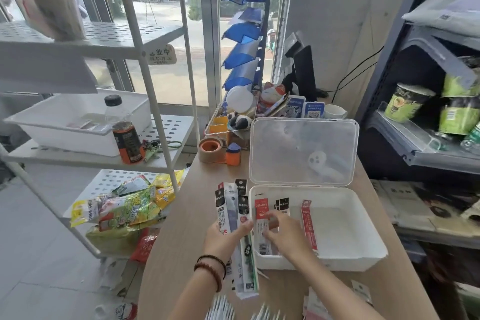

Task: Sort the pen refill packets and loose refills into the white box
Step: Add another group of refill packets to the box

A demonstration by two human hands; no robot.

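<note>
Lying under right hand [283, 231]: refill packet [261, 209]

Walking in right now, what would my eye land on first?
Most likely the hands at the middle of the wooden counter: the left hand grips a fan of pen refill packets, while the right hand reaches into the white box, next to a red packet lying inside. Behind the box its clear lid stands open, and the bright snack bags low on the left pull the eye too.
</note>
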